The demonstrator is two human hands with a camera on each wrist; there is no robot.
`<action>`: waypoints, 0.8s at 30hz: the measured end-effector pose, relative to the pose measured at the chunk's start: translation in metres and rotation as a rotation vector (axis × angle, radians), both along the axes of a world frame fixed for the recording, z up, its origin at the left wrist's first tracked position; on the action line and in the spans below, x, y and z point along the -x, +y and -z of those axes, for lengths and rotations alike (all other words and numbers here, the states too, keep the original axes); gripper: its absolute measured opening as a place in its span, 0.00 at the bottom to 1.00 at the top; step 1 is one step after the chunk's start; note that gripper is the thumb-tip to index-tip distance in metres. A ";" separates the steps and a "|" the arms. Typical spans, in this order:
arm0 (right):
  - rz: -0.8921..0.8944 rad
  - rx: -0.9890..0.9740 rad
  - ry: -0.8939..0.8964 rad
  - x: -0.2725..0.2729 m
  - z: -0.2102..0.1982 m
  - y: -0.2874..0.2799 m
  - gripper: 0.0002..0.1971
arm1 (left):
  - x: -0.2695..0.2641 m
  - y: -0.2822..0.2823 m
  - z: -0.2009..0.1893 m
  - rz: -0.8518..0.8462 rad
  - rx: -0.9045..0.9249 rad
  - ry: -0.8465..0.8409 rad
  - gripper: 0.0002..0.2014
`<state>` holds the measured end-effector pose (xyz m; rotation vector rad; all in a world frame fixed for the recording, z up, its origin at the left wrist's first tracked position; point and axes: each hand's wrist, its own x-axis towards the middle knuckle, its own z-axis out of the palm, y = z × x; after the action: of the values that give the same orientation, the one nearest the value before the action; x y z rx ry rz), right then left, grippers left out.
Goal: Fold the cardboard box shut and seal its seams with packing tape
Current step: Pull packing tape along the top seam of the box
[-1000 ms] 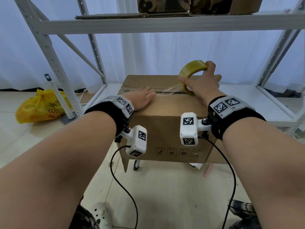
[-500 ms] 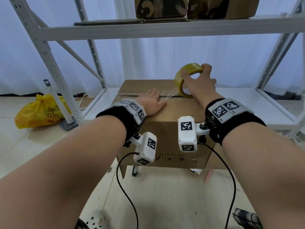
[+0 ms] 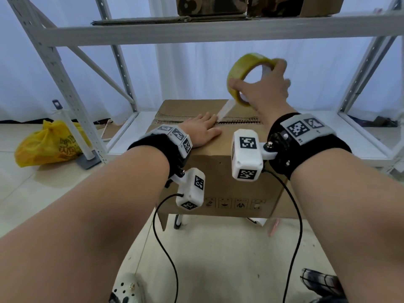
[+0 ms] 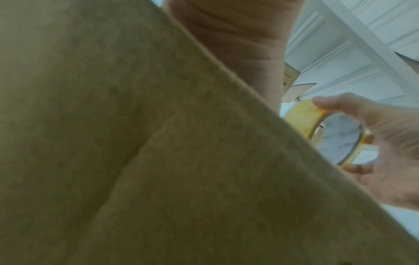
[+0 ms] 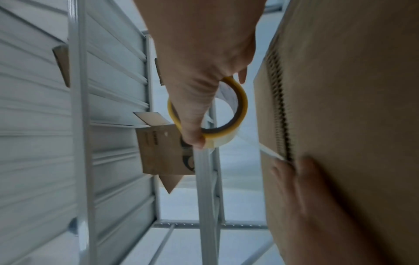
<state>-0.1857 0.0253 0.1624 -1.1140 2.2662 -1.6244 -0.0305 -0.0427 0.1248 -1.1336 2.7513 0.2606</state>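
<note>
A brown cardboard box point(image 3: 220, 171) stands on a low stand, flaps folded down, its centre seam point(image 3: 238, 121) running left to right. My left hand point(image 3: 202, 130) lies flat on the top with straight fingers, pressing the stuck end of a clear tape strip point(image 3: 225, 110) at the seam. My right hand point(image 3: 265, 90) grips a yellow roll of packing tape point(image 3: 242, 73) lifted above the box's far right part, the strip stretched down to the left fingers. The right wrist view shows the roll point(image 5: 229, 129), strip and left fingers point(image 5: 294, 172). Cardboard point(image 4: 158, 143) fills the left wrist view.
A white metal shelf rack point(image 3: 196, 33) surrounds the box, its upper shelf close above the raised roll, holding flat cardboard and boxes point(image 3: 209, 5). A yellow bag point(image 3: 48, 145) lies on the floor at left. Wrist camera cables point(image 3: 166, 248) hang before the box.
My right hand has lifted the roll up off the box top and slightly right, pulling out a longer strip. My left hand has slid right along the seam.
</note>
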 end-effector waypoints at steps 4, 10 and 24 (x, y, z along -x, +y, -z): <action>0.056 -0.043 -0.013 0.015 0.013 0.013 0.49 | -0.001 0.001 0.001 0.001 0.009 -0.003 0.30; -0.023 -0.058 -0.077 0.022 0.031 0.018 0.55 | -0.003 0.007 -0.001 0.017 0.002 0.011 0.29; -0.036 -0.075 -0.115 0.027 0.031 0.019 0.51 | 0.028 0.030 -0.007 0.088 0.000 0.047 0.27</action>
<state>-0.2129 0.0441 0.1319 -1.0106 2.2020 -1.5347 -0.0580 -0.0127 0.1316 -1.0152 2.8335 0.2801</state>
